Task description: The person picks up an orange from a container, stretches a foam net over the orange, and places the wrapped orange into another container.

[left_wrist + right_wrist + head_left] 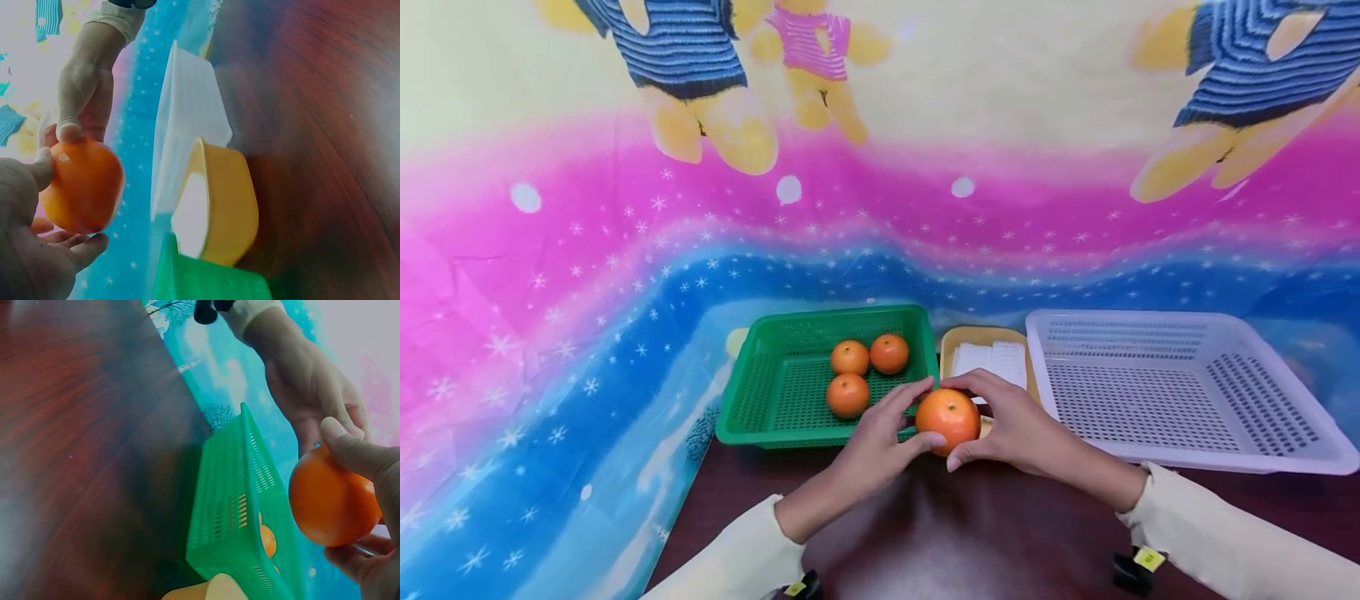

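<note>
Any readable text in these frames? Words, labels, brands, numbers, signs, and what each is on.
None readable.
Yellow tag at the right sleeve: dark marks, too small to read.
Smaller yellow tag at the left sleeve: too small to read.
Held orange fruit, green basket, white basket: no text visible.

Left hand (878, 439) and right hand (1011, 419) gripping the orange fruit (948, 421) from opposite sides, fingers (908, 395) curved, forearms (1097, 468) slanting toward it.

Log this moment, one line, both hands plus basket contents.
left hand: holds round orange fruit | right hand: holds same fruit | green perforated plastic basket: three similar fruits
</note>
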`<action>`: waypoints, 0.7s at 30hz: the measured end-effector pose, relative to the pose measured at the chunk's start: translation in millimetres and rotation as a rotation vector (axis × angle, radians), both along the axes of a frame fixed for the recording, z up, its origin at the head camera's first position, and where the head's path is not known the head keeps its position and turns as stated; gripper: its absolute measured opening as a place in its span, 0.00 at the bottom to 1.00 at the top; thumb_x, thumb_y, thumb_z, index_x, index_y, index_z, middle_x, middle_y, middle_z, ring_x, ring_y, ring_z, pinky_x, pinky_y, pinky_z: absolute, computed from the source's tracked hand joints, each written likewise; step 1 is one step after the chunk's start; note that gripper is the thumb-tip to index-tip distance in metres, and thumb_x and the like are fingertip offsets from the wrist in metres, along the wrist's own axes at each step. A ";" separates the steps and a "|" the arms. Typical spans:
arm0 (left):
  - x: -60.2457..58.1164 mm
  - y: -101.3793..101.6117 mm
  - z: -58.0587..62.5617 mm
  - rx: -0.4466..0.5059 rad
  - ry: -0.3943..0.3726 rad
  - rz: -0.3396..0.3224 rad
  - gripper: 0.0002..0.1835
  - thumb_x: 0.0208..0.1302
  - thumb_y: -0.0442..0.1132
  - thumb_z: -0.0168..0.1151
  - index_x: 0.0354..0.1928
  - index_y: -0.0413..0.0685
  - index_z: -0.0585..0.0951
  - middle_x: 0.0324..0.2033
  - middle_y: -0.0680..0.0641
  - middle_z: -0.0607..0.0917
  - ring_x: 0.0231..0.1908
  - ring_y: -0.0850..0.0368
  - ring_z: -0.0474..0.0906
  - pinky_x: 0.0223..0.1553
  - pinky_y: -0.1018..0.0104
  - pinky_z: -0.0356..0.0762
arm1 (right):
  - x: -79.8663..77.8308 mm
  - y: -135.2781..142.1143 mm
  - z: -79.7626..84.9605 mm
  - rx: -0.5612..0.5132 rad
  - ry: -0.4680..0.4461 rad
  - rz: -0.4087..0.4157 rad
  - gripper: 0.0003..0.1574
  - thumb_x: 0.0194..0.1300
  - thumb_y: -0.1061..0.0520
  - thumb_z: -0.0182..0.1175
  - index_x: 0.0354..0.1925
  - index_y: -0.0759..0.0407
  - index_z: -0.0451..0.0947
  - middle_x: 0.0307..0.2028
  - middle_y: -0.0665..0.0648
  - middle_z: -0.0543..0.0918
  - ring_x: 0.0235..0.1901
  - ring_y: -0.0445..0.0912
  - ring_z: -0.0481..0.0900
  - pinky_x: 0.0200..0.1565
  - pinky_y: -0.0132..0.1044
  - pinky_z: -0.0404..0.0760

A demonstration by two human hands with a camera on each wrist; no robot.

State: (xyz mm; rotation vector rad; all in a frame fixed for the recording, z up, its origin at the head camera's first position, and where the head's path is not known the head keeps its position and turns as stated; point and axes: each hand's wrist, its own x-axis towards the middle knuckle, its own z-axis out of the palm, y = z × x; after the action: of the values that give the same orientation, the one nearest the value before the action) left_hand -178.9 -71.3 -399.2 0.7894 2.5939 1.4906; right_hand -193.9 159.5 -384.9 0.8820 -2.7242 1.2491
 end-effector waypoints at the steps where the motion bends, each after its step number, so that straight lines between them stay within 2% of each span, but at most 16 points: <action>1: -0.4 2.9 0.6 -0.006 -0.008 -0.008 0.39 0.66 0.51 0.67 0.77 0.55 0.66 0.71 0.51 0.73 0.68 0.55 0.73 0.61 0.57 0.80 | 2.1 2.1 -0.1 -0.004 -0.008 -0.007 0.57 0.40 0.35 0.83 0.65 0.51 0.75 0.58 0.50 0.80 0.57 0.49 0.80 0.54 0.44 0.86; 4: 0.1 9.9 -0.5 -0.038 -0.030 -0.019 0.39 0.64 0.52 0.70 0.76 0.56 0.67 0.68 0.52 0.75 0.65 0.57 0.75 0.59 0.60 0.82 | 7.8 8.3 -1.9 -0.023 -0.027 -0.031 0.56 0.39 0.36 0.84 0.65 0.52 0.74 0.58 0.50 0.79 0.57 0.49 0.80 0.54 0.44 0.86; 8: 4.4 18.5 -8.4 -0.048 -0.034 -0.049 0.41 0.62 0.51 0.72 0.75 0.55 0.67 0.67 0.51 0.77 0.63 0.56 0.76 0.56 0.64 0.83 | 16.9 17.5 -9.5 -0.044 -0.038 -0.053 0.55 0.39 0.39 0.84 0.62 0.55 0.74 0.57 0.53 0.79 0.57 0.53 0.80 0.54 0.46 0.86; 11: 9.2 24.3 -17.8 -0.036 0.000 -0.079 0.41 0.62 0.50 0.73 0.74 0.52 0.68 0.66 0.50 0.77 0.62 0.56 0.77 0.54 0.67 0.82 | 25.1 24.9 -17.8 -0.041 -0.031 -0.051 0.53 0.40 0.39 0.83 0.60 0.54 0.73 0.56 0.53 0.78 0.57 0.55 0.81 0.53 0.46 0.86; 13: 12.3 27.5 -24.3 -0.022 0.015 -0.095 0.41 0.61 0.49 0.74 0.74 0.52 0.68 0.65 0.50 0.77 0.61 0.57 0.77 0.54 0.68 0.82 | 30.3 29.4 -23.1 -0.041 -0.030 -0.040 0.51 0.41 0.39 0.83 0.60 0.52 0.72 0.56 0.52 0.78 0.57 0.55 0.81 0.51 0.43 0.87; 17: 15.8 33.1 -38.9 0.017 0.015 -0.127 0.40 0.62 0.47 0.74 0.74 0.51 0.69 0.64 0.49 0.77 0.60 0.58 0.77 0.56 0.71 0.81 | 37.2 35.8 -33.6 -0.031 -0.001 -0.014 0.49 0.46 0.38 0.81 0.62 0.51 0.73 0.56 0.51 0.78 0.56 0.50 0.81 0.49 0.38 0.87; 21: 18.4 36.3 -52.6 0.040 0.002 -0.173 0.39 0.63 0.44 0.72 0.74 0.46 0.68 0.61 0.46 0.77 0.59 0.58 0.79 0.58 0.75 0.78 | 43.7 41.2 -43.5 0.060 0.089 -0.034 0.49 0.47 0.37 0.80 0.62 0.53 0.75 0.57 0.49 0.80 0.54 0.43 0.81 0.53 0.40 0.86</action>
State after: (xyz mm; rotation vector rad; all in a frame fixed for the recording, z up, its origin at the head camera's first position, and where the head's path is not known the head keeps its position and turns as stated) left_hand -160.5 -35.0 -451.8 0.9918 2.4320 1.4959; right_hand -150.2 200.7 -428.4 0.8704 -2.7076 1.1004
